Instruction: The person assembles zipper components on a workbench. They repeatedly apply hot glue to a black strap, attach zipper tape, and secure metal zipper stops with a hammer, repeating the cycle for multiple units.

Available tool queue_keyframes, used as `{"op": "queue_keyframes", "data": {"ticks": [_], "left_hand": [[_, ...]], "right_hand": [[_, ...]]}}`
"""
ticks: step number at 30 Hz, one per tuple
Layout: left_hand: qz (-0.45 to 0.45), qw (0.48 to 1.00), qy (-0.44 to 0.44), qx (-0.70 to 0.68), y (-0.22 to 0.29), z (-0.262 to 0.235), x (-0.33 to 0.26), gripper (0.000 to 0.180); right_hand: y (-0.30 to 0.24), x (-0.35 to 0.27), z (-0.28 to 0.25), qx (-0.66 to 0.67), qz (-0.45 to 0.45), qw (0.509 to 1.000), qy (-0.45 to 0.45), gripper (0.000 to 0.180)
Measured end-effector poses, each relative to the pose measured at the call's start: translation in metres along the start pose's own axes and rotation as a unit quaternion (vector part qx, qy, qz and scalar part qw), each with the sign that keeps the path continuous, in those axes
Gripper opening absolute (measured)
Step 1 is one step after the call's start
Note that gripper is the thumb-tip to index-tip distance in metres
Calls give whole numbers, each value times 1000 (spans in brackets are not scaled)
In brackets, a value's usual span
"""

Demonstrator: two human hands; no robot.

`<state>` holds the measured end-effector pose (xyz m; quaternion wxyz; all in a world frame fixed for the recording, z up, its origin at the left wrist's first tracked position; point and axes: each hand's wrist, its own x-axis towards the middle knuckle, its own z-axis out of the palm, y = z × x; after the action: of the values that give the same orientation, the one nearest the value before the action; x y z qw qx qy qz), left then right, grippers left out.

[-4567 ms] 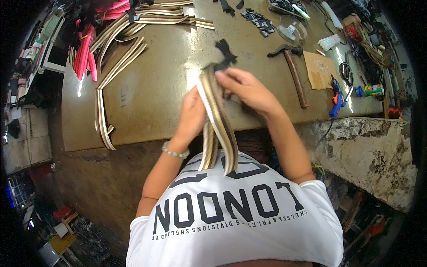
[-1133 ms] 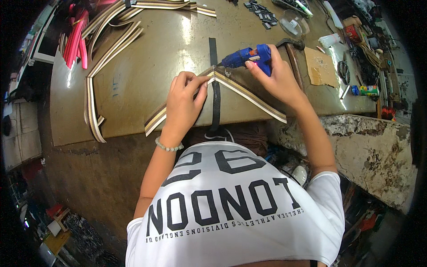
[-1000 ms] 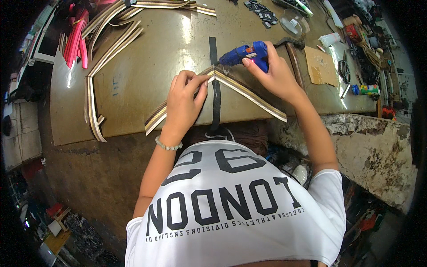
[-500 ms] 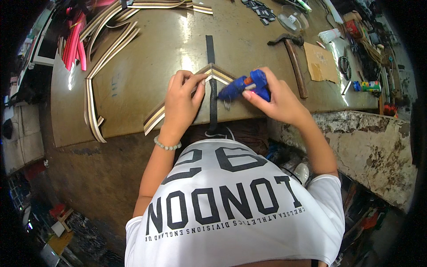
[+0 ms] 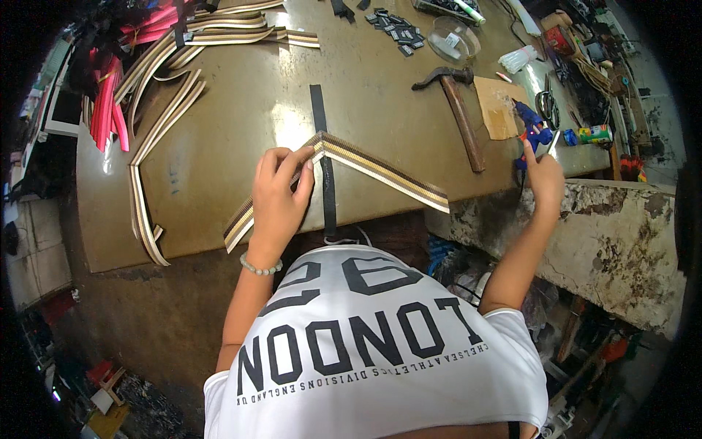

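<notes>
Pinning the striped strap (image 5: 387,174) just beside its bend looks like the right work for the left hand (image 5: 276,192); steady pressure should stop the point creeping off the black strip (image 5: 328,194) that shows above and below it. The strap lies in a V at the near side of the desk (image 5: 395,95), its point away from the person. The left fingers are bent down onto its left leg; whether the thumb pinches from beneath I cannot tell. The right hand (image 5: 545,179) is at the glue gun (image 5: 537,134), gripping or released I cannot tell; the hot nozzle is best laid clear of fingers and webbing.

Counted: one V strap, one black strip, one glue gun, one hammer (image 5: 462,123), one cardboard piece (image 5: 497,110), one clear dish (image 5: 454,41). The small black pieces (image 5: 395,28) and pink strips (image 5: 110,106) overlap too much to count.
</notes>
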<state>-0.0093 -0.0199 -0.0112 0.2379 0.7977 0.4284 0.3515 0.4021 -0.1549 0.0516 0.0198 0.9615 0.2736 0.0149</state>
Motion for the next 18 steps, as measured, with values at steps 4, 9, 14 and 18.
{"op": "queue_keyframes", "data": {"ticks": [4,9,14,18], "left_hand": [[-9,1000,-1,-22,0,1,0,17],[4,1000,6,-17,-1,0,-3,16],[6,1000,20,-14,-1,0,-5,14],[8,999,21,-27,0,-2,-5,15]], "right_hand": [[-61,33,-22,173,-202,956,122,51],[-195,128,1,19,-248,969,17,38],[-231,157,30,15,-165,986,-2,29],[-215,143,19,215,-245,942,76,27]]}}
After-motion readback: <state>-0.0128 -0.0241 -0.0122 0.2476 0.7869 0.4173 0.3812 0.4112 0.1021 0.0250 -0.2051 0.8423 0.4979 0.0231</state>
